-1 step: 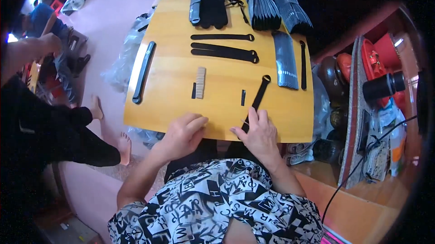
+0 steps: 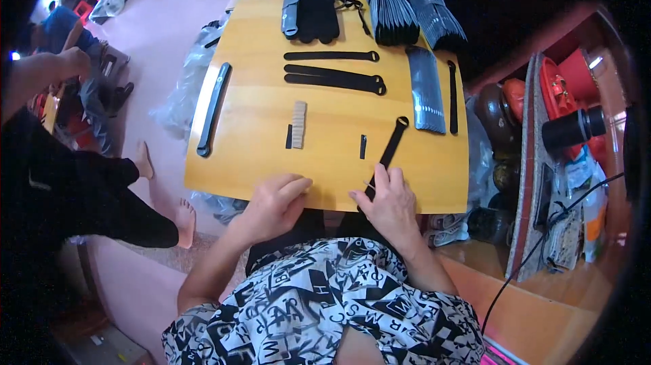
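Right hand [image 2: 388, 204] sits at the near edge of the wooden table [image 2: 258, 107], fingers pressing down on the lower end of a black strap [image 2: 389, 147]; it runs diagonally up from the hand, ring-shaped loop at its far end. Can't tell if anything is pinched under the fingers. Left hand [image 2: 274, 204] is just beside it, loosely curled, fingertips on the bare table edge, holding nothing visible. Hands apart.

Containers: none on the table. Shelf at right holds a red hat [image 2: 573, 73], a dark cylinder [image 2: 573, 128] and clutter I can't make out.

Counts:
- 1 long black bar [image 2: 213, 109] at the left edge, slightly curved
- 1 stack of tan strips [image 2: 298, 124], ribbed look, with one short black piece touching its left side
- 1 small black tab [image 2: 363, 147], just left of the strap
- 3 flat straps [image 2: 332, 73] mid-table, lying crosswise, looped right ends
- 1 grey ribbed sheet [image 2: 426, 90], thin black strip beside it
- 2 bundles of dark strips [image 2: 410, 9] at the far right corner, fanned
- 1 black pile [image 2: 315, 11] far centre

Table top is smooth, glossy, yellow-orange.
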The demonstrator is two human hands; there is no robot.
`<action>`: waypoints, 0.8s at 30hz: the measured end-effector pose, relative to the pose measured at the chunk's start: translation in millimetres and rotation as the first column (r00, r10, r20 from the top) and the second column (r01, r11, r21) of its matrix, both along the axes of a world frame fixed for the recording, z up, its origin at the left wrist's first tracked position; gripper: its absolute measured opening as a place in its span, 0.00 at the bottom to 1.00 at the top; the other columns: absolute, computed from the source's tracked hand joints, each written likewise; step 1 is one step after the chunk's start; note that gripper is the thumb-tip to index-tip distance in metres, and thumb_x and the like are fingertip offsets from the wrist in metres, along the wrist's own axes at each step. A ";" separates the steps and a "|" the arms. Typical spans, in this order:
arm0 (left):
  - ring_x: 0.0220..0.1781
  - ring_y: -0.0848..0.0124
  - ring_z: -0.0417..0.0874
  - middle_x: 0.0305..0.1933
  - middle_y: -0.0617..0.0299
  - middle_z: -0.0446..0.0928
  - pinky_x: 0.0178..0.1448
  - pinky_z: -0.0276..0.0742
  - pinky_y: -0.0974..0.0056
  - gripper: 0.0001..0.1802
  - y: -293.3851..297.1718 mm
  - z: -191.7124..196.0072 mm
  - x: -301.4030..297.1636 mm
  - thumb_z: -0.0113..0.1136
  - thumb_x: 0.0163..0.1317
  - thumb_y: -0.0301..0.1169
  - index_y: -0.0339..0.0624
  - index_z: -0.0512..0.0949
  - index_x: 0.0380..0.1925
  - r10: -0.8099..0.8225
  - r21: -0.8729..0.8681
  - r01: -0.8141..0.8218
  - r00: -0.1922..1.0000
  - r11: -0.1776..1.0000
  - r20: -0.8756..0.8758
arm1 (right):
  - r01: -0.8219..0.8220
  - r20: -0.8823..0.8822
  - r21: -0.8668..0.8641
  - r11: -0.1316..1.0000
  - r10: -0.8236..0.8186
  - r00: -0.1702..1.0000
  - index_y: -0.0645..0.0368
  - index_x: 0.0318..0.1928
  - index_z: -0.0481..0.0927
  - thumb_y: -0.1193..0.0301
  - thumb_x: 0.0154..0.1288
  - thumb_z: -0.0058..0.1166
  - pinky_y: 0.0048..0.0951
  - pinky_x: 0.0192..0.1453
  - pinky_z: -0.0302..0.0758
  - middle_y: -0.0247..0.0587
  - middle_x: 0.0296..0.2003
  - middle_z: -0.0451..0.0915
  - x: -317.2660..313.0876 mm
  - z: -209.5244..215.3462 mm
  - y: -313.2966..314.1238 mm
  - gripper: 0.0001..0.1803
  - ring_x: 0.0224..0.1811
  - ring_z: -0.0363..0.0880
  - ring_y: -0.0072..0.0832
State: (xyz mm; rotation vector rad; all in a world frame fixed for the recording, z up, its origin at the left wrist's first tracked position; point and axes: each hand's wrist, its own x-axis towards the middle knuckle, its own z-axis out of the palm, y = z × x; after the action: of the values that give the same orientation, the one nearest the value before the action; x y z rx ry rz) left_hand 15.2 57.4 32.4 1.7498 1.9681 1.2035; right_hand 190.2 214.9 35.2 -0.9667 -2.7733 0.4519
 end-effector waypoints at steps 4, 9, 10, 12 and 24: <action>0.34 0.51 0.79 0.35 0.47 0.77 0.37 0.76 0.56 0.14 6.2 -12.4 11.4 0.57 0.48 0.17 0.32 0.74 0.38 0.010 0.045 -0.013 0.998 0.999 0.056 | 0.090 -0.008 -0.062 0.994 -0.091 0.996 0.63 0.47 0.71 0.68 0.53 0.59 0.46 0.37 0.73 0.52 0.34 0.71 22.8 -5.0 2.1 0.22 0.37 0.74 0.50; 0.37 0.52 0.77 0.37 0.48 0.76 0.39 0.75 0.57 0.16 23.5 -12.3 4.6 0.56 0.46 0.15 0.33 0.74 0.39 0.061 0.165 -0.042 0.992 0.985 -0.111 | 0.214 0.133 -0.008 0.977 -0.212 0.968 0.64 0.41 0.71 0.76 0.50 0.51 0.48 0.37 0.73 0.55 0.33 0.73 30.5 -3.4 10.7 0.15 0.34 0.75 0.52; 0.37 0.52 0.77 0.37 0.48 0.76 0.39 0.75 0.57 0.16 24.3 -11.2 2.1 0.56 0.46 0.15 0.33 0.74 0.39 0.060 0.165 -0.042 0.992 0.985 -0.111 | 0.185 0.130 0.044 0.982 -0.189 0.973 0.64 0.35 0.71 0.77 0.49 0.49 0.49 0.37 0.72 0.55 0.31 0.73 32.1 -3.9 14.2 0.10 0.33 0.75 0.53; 0.37 0.52 0.76 0.37 0.48 0.75 0.40 0.74 0.58 0.17 25.6 -10.4 -2.9 0.56 0.44 0.15 0.34 0.74 0.39 0.126 0.153 -0.111 0.987 0.982 -0.095 | 0.154 0.114 0.075 0.985 -0.161 0.980 0.64 0.33 0.71 0.77 0.50 0.48 0.48 0.35 0.73 0.55 0.30 0.73 35.9 -3.8 27.2 0.07 0.30 0.75 0.52; 0.41 0.52 0.74 0.38 0.49 0.74 0.45 0.71 0.51 0.12 55.6 4.1 -42.1 0.59 0.48 0.26 0.40 0.75 0.36 0.290 -0.074 -0.344 0.873 0.936 -0.392 | 0.129 -0.143 -0.155 0.979 -0.151 0.978 0.65 0.33 0.72 0.80 0.50 0.46 0.47 0.39 0.71 0.54 0.31 0.73 33.7 19.5 37.2 0.07 0.35 0.74 0.52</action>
State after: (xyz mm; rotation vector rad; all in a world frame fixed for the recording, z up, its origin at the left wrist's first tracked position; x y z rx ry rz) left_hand -27.0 113.0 36.5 1.7308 2.5795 0.8229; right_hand 223.9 252.1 54.7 -1.1005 -2.5437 0.6836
